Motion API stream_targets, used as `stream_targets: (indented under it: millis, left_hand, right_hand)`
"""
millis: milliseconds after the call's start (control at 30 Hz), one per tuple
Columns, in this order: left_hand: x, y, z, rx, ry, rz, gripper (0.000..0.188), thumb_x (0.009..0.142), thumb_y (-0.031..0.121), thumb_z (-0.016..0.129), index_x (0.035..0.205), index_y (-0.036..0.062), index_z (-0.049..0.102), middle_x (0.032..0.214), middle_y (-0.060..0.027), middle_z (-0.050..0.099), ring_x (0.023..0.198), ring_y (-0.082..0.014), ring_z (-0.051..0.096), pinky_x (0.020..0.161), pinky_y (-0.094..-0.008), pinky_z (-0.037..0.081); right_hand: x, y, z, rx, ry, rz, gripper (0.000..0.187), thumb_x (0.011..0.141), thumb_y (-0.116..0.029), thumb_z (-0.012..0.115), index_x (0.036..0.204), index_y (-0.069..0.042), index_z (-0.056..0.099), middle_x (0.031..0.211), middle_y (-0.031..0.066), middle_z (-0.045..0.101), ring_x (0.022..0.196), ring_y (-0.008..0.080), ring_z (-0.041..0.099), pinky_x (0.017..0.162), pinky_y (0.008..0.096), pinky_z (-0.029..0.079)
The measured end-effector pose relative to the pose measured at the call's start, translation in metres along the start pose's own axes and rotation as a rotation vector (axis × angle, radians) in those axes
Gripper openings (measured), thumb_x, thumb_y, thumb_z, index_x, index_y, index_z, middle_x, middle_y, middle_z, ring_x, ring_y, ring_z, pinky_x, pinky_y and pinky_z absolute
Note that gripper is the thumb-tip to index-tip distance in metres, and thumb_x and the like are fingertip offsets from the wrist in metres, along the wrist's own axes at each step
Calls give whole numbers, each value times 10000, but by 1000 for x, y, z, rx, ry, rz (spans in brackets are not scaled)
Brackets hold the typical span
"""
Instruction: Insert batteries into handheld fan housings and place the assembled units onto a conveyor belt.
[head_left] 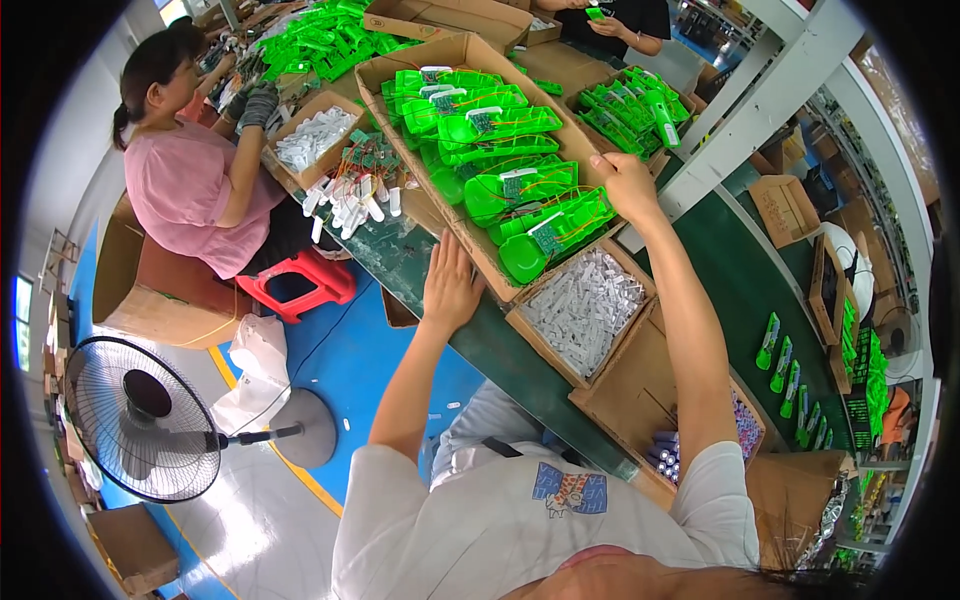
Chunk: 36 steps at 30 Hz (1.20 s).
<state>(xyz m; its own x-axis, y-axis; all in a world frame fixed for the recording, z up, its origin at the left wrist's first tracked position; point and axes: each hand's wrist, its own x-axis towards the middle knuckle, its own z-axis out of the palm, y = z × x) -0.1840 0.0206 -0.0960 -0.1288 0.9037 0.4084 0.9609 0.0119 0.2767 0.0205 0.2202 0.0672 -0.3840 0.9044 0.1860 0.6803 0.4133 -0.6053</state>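
A long cardboard box [400, 135] stands at an angle on the bench, holding several bright green plastic shells [523, 190] fitted with small circuit boards and orange wires. My right hand [628, 188] is closed on the right rim of this box, with the fingertips over its edge. My left hand [452, 285] lies against the opposite side near the front corner, its fingers stretched out and the thumb partly hidden by the box. Just below the front end is a smaller carton of clear and white small plastic parts [582, 312].
At the left, a gloved co-worker [200, 170] sits by a box of white parts [315, 138]. Wired circuit boards [365, 175] lie beside it. Another person's hands show at the far side. A metal post [745, 115] rises at the right. A fan [145, 420] stands behind left.
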Motion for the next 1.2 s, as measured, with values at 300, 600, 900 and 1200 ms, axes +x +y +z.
stream_targets:
  millis: [300,600,900,1200]
  left_hand:
    - [47,16,18,-281,42,0,408,848,244,528,1223,85,566,1278,-167,542,1226,-368,460,1082,-477,313]
    - [9,28,0,-949,428,-240,291,815,67,577,1101,51,626,1234,-164,572,1192,-360,495,1034,-447,389]
    - [-129,33,-50,-547,358,-396,262,743,-125,508,891,33,655,967,-112,678,951,-297,635,830,-381,507]
    - [10,5,-108,-488,647,10,195,770,-123,524,830,19,644,844,-128,676,759,-275,652,695,-335,504]
  right_hand:
    - [-1,4,12,71,9,-52,366,919,-338,557,797,3,608,680,190,578,640,331,570,606,430,403]
    - [-12,-4,20,-65,-41,-64,380,931,-344,533,778,-3,605,711,206,602,689,384,592,632,472,418]
    - [-10,21,107,-273,-77,-123,359,950,-392,471,918,-67,622,882,195,662,855,423,620,727,540,471]
    - [-96,-3,16,264,-13,-380,306,985,-284,496,1127,-29,589,1056,151,639,952,260,616,781,388,494]
